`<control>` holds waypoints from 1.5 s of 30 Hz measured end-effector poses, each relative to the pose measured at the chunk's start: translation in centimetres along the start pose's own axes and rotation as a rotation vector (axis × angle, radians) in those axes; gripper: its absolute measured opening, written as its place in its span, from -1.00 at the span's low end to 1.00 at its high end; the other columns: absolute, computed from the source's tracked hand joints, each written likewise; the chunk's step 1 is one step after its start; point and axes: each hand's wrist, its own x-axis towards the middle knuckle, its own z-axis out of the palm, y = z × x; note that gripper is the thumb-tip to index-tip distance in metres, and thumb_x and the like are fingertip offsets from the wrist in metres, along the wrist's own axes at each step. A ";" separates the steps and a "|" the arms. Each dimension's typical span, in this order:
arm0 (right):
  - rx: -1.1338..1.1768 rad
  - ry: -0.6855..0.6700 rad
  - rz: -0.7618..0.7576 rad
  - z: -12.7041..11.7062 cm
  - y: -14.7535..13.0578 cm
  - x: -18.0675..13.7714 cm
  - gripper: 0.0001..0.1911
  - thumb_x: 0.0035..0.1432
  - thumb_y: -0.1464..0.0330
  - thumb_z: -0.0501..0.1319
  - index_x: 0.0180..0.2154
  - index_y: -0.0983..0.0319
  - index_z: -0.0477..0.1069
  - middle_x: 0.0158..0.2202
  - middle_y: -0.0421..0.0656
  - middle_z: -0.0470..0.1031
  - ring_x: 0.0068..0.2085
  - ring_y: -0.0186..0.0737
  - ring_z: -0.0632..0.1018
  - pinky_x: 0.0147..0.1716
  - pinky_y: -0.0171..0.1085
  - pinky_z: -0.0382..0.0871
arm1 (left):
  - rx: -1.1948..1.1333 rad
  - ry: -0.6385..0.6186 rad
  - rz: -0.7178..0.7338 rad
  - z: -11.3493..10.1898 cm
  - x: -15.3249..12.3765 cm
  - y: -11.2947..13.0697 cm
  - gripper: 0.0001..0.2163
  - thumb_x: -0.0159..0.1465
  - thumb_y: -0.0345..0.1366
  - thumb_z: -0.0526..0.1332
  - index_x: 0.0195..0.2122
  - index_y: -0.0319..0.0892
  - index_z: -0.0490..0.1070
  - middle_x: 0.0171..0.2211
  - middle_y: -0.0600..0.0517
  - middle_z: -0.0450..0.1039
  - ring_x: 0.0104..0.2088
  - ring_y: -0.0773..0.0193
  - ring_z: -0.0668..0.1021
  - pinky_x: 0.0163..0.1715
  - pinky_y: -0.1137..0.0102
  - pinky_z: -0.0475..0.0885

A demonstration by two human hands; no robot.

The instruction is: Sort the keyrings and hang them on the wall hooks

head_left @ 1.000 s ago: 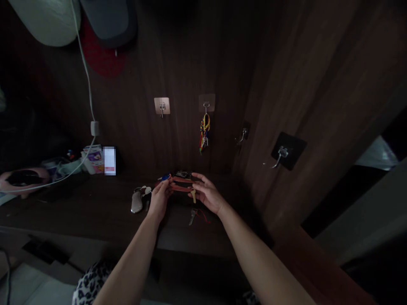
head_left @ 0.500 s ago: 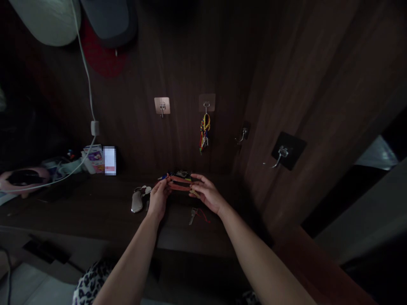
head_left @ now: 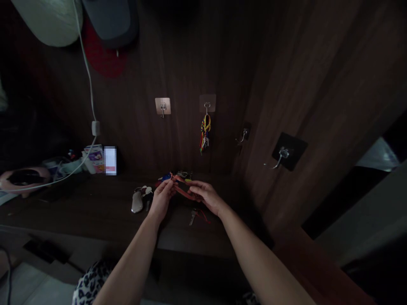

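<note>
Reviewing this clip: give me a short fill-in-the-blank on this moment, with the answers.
The left hand and right hand both hold a ____ strap.
The beaded keychain hangs from a ____ on the wall.
A key with a cord lies nearer the ____ hand.
The silver fob lies to the ____ of the left hand.

Missing words: red; hook; right; left.

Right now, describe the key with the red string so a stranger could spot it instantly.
On the dark wooden shelf, look just below the right hand. A lone silver key lies there with a thin red cord trailing from it, unlike the silver-fobbed keys beside the left hand.
</note>
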 end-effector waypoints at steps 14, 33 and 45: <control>-0.123 0.076 -0.131 0.6 -0.7 -0.5 -0.61 -0.02 0.09 0.19 -0.27 0.26 0.46 -0.77 -0.37 0.25 -0.78 -0.50 0.19 -0.81 -0.47 0.00 | 0.477 -0.140 0.093 0.6 -0.5 -0.3 -0.75 0.02 -0.14 0.28 -0.36 -0.19 0.50 -0.48 0.08 0.45 -0.43 0.34 0.44 -0.34 0.47 0.31; -0.056 0.357 -0.334 -0.5 -4.8 2.0 -0.64 -0.04 0.11 0.19 -0.33 0.27 0.47 -0.54 -0.16 0.52 -0.74 -0.54 0.14 -0.77 -0.43 -0.13 | 0.574 -0.181 0.091 0.5 -0.2 -0.9 -0.70 0.05 -0.08 0.22 -0.33 -0.21 0.48 -0.50 0.04 0.45 -0.48 0.32 0.46 -0.42 0.45 0.33; -0.049 0.546 -0.654 -0.5 -14.6 7.7 -0.68 -0.08 0.15 0.20 -0.39 0.28 0.43 -0.69 -0.30 0.35 -0.74 -0.53 0.15 -0.75 -0.45 -0.05 | 0.606 -0.208 0.092 0.2 0.1 -1.3 -0.67 0.04 -0.04 0.22 -0.34 -0.21 0.48 -0.48 0.01 0.46 -0.45 0.29 0.47 -0.38 0.41 0.33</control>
